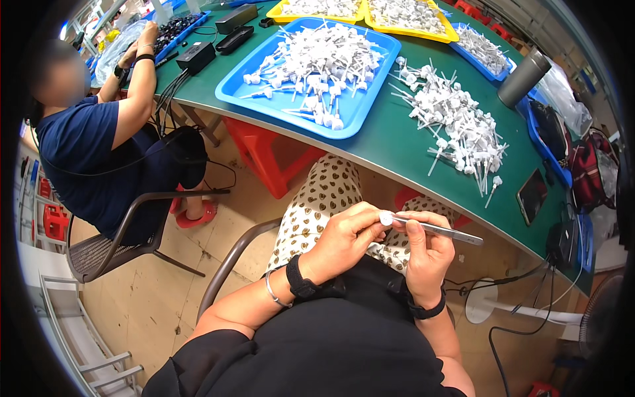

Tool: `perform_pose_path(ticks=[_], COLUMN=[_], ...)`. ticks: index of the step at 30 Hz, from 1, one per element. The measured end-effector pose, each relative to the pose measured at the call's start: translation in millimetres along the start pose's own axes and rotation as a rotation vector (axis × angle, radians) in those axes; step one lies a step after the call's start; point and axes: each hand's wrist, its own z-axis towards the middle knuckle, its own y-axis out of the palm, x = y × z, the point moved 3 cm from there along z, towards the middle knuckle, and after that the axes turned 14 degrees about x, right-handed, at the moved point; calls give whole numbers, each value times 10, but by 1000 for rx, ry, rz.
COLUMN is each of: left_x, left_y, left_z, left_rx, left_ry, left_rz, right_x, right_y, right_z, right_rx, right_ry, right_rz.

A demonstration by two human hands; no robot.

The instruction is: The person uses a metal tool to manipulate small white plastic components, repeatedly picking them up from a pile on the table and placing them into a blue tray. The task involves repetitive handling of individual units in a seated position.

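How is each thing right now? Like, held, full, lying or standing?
Left hand: pinching a white piece
Right hand: holding a slim metal tool
Big blue tray: heaped with white pieces
Yellow trays: heaped too
Loose pile: spread on the green table
Bottle: standing
Phone: lying flat
Fan: can't tell if spinning

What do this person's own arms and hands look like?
The left hand is bare, with a black wristband and a silver bangle; the right hand is bare too, with another black wristband. The left sleeve is short and black.
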Motion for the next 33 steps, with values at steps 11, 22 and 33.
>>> perform_pose_path(ticks=[11,22,33], left_x=[-6,-4,0], left_y=[-20,-25,-12], left_z=[-4,-12,-30], left_rx=[-3,-17,-11], left_ry=[109,124,177], left_rz=[115,150,174], right_x=[21,-20,-10], right_y=[-31,-2,-28], right_z=[-1,6,20], right_rx=[-10,6,28], right_ry=[-133,-108,-114], right_rz=[-135,-126,-143])
